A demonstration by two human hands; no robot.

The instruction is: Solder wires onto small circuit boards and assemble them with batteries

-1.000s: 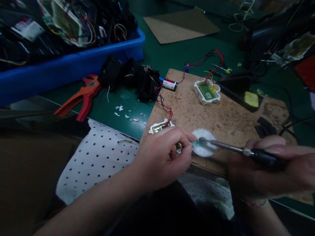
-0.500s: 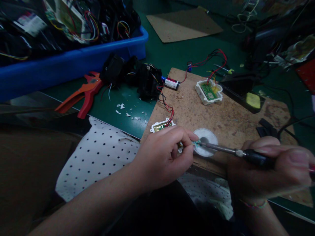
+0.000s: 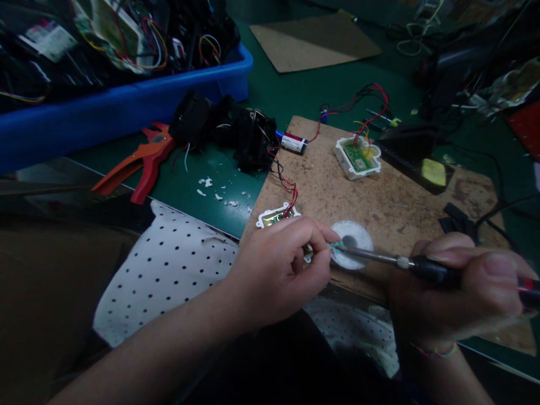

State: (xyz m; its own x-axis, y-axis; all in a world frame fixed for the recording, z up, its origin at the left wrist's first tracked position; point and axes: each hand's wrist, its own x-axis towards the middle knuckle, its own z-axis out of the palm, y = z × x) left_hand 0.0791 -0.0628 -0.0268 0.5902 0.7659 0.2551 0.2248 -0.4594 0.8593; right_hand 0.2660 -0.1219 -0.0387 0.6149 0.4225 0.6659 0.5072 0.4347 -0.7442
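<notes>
Between the thumb and fingers of my left hand (image 3: pixel 287 264) is a small green circuit board (image 3: pixel 336 246), held over a round white spool (image 3: pixel 361 256). My right hand (image 3: pixel 468 281) is wrapped round the black handle of a soldering iron (image 3: pixel 375 255), whose metal tip meets the small board. A white-framed module (image 3: pixel 270 217) with red and black wires lies partly hidden behind my left hand. Another white-cased circuit module (image 3: pixel 358 158) sits further back on the brown board (image 3: pixel 316 185). A battery (image 3: pixel 294 143) lies near the board's left edge.
A blue bin (image 3: pixel 126 109) full of black parts and wires stands at the upper left. Red-orange pliers (image 3: pixel 145 160) and black housings (image 3: pixel 255 138) lie beside it. An iron stand (image 3: pixel 415 160) with a yellow sponge (image 3: pixel 433 172) is at the right. Cardboard (image 3: pixel 314 42) lies behind.
My right hand and the soldering iron have shifted slightly left, with the tip further onto the small board. My left hand has hardly moved.
</notes>
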